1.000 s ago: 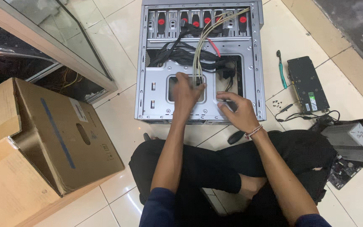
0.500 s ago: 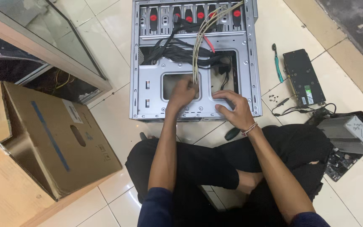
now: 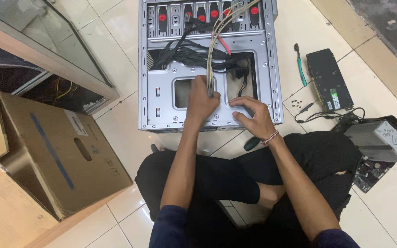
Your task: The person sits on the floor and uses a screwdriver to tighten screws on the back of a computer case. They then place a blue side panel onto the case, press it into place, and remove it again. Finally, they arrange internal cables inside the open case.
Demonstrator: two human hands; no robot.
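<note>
While the left hand [image 3: 201,102] grips the pale cable bundle [image 3: 214,50] and the right hand [image 3: 252,117] presses flat on the computer case [image 3: 161,87] — tugging could snag wires on sharp metal edges.

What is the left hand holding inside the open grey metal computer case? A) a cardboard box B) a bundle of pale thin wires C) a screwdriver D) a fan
B: the left hand is closed around the bundle of pale thin wires over the open grey metal computer case.
</note>
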